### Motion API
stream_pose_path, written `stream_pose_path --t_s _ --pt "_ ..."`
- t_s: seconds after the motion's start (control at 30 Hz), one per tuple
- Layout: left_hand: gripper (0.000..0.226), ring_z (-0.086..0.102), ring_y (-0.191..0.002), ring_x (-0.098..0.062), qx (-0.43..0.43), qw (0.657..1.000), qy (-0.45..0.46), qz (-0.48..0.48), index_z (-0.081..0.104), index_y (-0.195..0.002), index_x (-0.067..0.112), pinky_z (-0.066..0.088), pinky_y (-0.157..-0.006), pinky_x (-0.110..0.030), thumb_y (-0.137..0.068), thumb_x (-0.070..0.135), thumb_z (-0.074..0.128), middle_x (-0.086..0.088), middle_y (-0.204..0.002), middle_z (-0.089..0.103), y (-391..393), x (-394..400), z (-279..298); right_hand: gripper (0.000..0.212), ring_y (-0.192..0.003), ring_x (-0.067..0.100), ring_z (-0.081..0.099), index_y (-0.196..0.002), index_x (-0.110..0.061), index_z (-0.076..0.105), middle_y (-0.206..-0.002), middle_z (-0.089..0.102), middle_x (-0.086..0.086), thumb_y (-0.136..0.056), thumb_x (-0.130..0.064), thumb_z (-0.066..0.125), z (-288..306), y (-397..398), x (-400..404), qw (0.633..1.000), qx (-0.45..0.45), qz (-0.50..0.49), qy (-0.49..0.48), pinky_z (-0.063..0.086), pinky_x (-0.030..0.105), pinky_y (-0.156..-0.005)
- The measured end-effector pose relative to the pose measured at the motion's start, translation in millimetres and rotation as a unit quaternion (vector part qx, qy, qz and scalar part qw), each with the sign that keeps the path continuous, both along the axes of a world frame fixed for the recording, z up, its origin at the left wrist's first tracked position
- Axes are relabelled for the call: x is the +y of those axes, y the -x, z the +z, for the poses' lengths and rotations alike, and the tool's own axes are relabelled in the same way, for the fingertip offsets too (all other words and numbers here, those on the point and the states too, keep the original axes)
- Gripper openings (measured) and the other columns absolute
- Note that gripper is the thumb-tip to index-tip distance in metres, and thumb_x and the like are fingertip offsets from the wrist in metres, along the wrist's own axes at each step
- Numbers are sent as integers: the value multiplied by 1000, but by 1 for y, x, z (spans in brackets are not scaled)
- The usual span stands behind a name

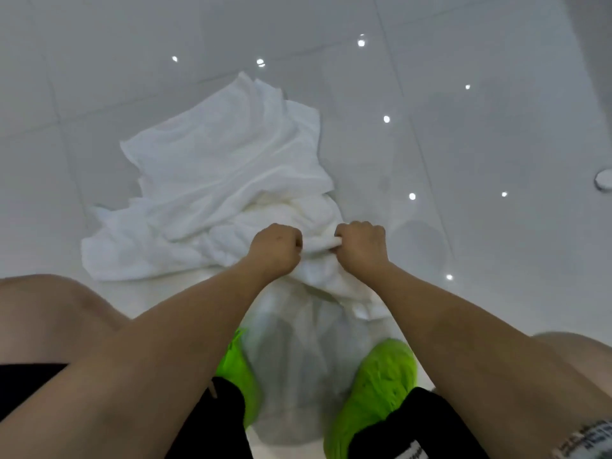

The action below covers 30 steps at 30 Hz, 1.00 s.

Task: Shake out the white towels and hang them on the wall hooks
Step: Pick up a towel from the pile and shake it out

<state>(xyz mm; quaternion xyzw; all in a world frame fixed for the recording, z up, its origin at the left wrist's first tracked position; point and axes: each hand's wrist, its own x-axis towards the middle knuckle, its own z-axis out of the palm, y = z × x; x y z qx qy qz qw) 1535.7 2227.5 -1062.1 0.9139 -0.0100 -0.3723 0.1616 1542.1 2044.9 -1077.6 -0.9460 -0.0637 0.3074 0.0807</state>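
Towels (212, 193) heaped on floor (463, 127), long axis running away from feet. Left hand (276, 248), right hand (361, 246) side by side, both clenched on near edge; lift next, likely.

Towel heap (212, 193) ahead, bare floor tiles (463, 144) right, green shoes (381, 385) below

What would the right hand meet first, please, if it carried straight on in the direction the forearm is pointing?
Probably more of the crumpled white towels: the right hand already grips a fold, and the pile on the tiled floor lies just beyond its knuckles. Depth is hard to judge.
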Motion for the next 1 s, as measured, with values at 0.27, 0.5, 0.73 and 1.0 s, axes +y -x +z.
stream_pose_path --t_s 0.27,0.5,0.73,1.0 --pt "22 56 -110 -26 26 998 28 -41 67 -108 17 37 -79 -27 -89 20 58 -8 -112 64 2 -9 234 22 -90 29 64 -99 -19 73 -92 72 5 -80 -11 64 248 38 -12 979 31 -164 -113 43 31 -66" --pt "42 56 -110 -24 -48 984 109 -129 58 -126 21 47 -89 -36 -84 22 65 -3 -119 60 -35 -74 506 28 -69 15 57 -86 -24 74 -82 70 -5 -71 -5 60 540 2 -33 957 -36 -229 -175 40 24 -61" --pt "23 63 -88 -19 -170 942 135 -255 75 -101 24 46 -71 -27 -81 37 74 4 -92 71 -96 -198 730 19 -75 11 56 -79 -29 67 -77 58 -12 -64 -29 79 778 -30 -161 947 -164 -238 -141 37 22 -53" --pt "27 61 -82 -7 -286 874 255 -300 67 -111 34 48 -64 -25 -84 30 69 13 -86 64 -69 -377 882 15 -74 12 59 -69 -27 63 -77 62 -9 -69 -24 77 931 23 -333 840 -393 -351 -131 47 28 -54"
